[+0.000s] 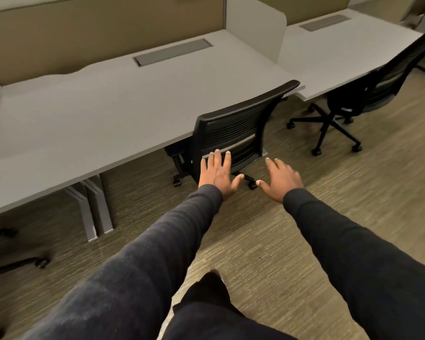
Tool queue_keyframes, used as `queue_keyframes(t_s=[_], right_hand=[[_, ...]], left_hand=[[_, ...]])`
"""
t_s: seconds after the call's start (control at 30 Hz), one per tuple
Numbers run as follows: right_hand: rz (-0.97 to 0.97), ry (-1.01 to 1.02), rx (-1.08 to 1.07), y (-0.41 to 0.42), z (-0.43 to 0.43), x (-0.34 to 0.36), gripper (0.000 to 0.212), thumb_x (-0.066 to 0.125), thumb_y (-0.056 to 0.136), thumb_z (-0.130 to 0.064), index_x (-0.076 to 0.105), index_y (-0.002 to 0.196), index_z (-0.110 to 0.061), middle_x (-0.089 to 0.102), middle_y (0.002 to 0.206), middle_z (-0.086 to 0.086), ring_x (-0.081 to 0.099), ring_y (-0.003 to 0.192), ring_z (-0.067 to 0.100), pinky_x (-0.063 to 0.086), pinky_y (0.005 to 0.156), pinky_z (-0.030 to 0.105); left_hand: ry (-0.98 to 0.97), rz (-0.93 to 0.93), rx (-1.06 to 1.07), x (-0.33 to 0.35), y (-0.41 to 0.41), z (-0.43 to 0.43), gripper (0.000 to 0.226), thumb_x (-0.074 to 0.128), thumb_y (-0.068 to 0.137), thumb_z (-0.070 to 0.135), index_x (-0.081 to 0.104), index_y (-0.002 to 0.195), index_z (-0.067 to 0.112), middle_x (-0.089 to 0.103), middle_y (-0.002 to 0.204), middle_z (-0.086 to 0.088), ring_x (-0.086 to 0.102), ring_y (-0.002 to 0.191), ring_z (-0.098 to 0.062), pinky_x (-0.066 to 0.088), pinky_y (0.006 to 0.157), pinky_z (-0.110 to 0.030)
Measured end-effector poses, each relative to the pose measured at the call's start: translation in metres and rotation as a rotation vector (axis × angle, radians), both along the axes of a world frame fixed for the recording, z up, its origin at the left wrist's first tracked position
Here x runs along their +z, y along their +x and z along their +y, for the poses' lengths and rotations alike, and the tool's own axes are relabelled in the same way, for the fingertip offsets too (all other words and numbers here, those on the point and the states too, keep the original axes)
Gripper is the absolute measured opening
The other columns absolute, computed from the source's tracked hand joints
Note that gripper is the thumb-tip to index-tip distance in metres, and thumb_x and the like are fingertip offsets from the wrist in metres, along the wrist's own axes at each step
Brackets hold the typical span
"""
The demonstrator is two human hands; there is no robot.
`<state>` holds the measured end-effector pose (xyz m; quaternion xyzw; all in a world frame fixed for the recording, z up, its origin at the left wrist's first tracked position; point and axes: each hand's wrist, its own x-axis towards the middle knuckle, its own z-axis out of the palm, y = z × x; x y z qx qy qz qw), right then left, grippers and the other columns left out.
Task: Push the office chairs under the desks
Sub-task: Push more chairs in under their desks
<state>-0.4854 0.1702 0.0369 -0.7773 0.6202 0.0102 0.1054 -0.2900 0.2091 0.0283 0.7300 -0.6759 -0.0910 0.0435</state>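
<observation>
Beyond a dark trouser leg (206, 305), the left hand (216, 174) and right hand (281, 179) stretch flat, fingers spread and holding nothing, at the back of the office chair (231, 133), its seat already under the desk (103, 109); probably one last shove remains.

Dark long sleeves (157, 241) — ring (294, 171), right hand (282, 177); dark trousers (206, 315).

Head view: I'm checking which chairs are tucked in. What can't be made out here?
In the head view:
Middle chair: seat, hidden by its back and the desk.
Left chair: all but its base, cut by the left edge.
Right chair: back's top, cut by the right edge.
Left hand, right hand: whether fingers touch the middle chair.
</observation>
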Motion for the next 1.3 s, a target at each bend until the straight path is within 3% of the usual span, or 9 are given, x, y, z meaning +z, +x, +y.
queue_keyframes(t_s=[0.23, 0.37, 0.5, 0.67, 0.87, 1.0, 1.13, 1.2, 1.3], right_hand=[[-0.024, -0.068, 0.06, -0.007, -0.116, 0.027, 0.084, 0.06, 0.091, -0.052, 0.021, 0.157, -0.02, 0.026, 0.161, 0.014, 0.03, 0.145, 0.034, 0.032, 0.113, 0.051], [0.001, -0.043, 0.123, -0.01, -0.179, 0.04, 0.085, 0.061, 0.092, -0.052, 0.017, 0.159, -0.021, 0.021, 0.164, 0.013, 0.023, 0.149, 0.033, 0.028, 0.116, 0.051], [0.019, -0.042, 0.149, -0.016, -0.233, 0.045, 0.087, 0.061, 0.092, -0.05, 0.016, 0.159, -0.02, 0.015, 0.165, 0.014, 0.017, 0.151, 0.034, 0.026, 0.119, 0.052], [0.03, -0.055, 0.205, -0.019, -0.276, 0.039, 0.087, 0.063, 0.091, -0.049, 0.016, 0.159, -0.021, 0.008, 0.166, 0.015, 0.009, 0.153, 0.034, 0.021, 0.121, 0.053], [0.08, -0.01, 0.319, -0.007, -0.315, 0.03, 0.087, 0.062, 0.089, -0.053, 0.017, 0.158, -0.024, 0.002, 0.167, 0.014, -0.002, 0.153, 0.037, 0.009, 0.12, 0.062], [0.28, -0.047, 0.436, 0.002, -0.322, 0.027, 0.081, 0.06, 0.085, -0.059, 0.028, 0.152, -0.027, 0.022, 0.162, 0.015, 0.008, 0.15, 0.043, -0.004, 0.113, 0.074], [0.303, -0.039, 0.659, 0.019, -0.327, 0.027, 0.069, 0.063, 0.083, -0.051, 0.043, 0.144, -0.025, 0.054, 0.14, 0.01, 0.043, 0.135, 0.036, 0.015, 0.118, 0.061], [0.291, -0.012, 0.762, 0.022, -0.323, 0.029, 0.061, 0.062, 0.084, -0.046, 0.047, 0.14, -0.026, 0.06, 0.129, 0.007, 0.055, 0.12, 0.03, 0.035, 0.109, 0.047], [0.256, -0.032, 0.822, 0.014, -0.312, 0.027, 0.055, 0.063, 0.083, -0.044, 0.052, 0.133, -0.027, 0.062, 0.116, 0.003, 0.059, 0.105, 0.027, 0.043, 0.091, 0.041]], left_hand=[[-0.105, -0.011, 0.165, 0.041, 0.002, -0.118, 0.092, 0.045, 0.092, 0.062, 0.003, 0.16, 0.017, 0.005, 0.165, -0.019, 0.005, 0.152, -0.037, 0.007, 0.122, -0.053], [-0.008, -0.041, 0.26, 0.047, 0.017, -0.183, 0.097, 0.051, 0.09, 0.06, -0.001, 0.159, 0.016, 0.008, 0.164, -0.02, 0.006, 0.152, -0.039, 0.009, 0.122, -0.055], [0.11, -0.066, 0.296, 0.043, 0.029, -0.227, 0.09, 0.061, 0.084, 0.058, 0.023, 0.154, 0.015, 0.032, 0.153, -0.018, 0.028, 0.142, -0.039, 0.023, 0.116, -0.052], [0.266, -0.046, 0.309, 0.041, 0.031, -0.249, 0.047, 0.062, 0.084, 0.048, 0.059, 0.12, 0.017, 0.063, 0.11, -0.005, 0.06, 0.107, -0.029, 0.041, 0.094, -0.04], [0.234, -0.069, 0.358, 0.04, 0.025, -0.239, 0.04, 0.063, 0.085, 0.045, 0.059, 0.113, 0.018, 0.064, 0.106, -0.003, 0.06, 0.101, -0.027, 0.044, 0.093, -0.039], [0.227, -0.076, 0.379, 0.035, 0.014, -0.227, 0.039, 0.062, 0.083, 0.047, 0.06, 0.111, 0.019, 0.065, 0.105, -0.002, 0.061, 0.096, -0.024, 0.048, 0.089, -0.038], [0.196, -0.066, 0.413, 0.034, 0.0, -0.216, 0.044, 0.066, 0.078, 0.048, 0.062, 0.111, 0.019, 0.067, 0.105, -0.003, 0.063, 0.097, -0.025, 0.052, 0.088, -0.037], [0.186, -0.076, 0.405, 0.035, -0.008, -0.208, 0.045, 0.066, 0.078, 0.05, 0.062, 0.11, 0.019, 0.067, 0.105, -0.003, 0.063, 0.099, -0.026, 0.05, 0.088, -0.037], [0.203, -0.061, 0.413, 0.034, -0.017, -0.194, 0.047, 0.068, 0.074, 0.053, 0.062, 0.108, 0.021, 0.066, 0.103, -0.001, 0.063, 0.097, -0.024, 0.05, 0.087, -0.037]])
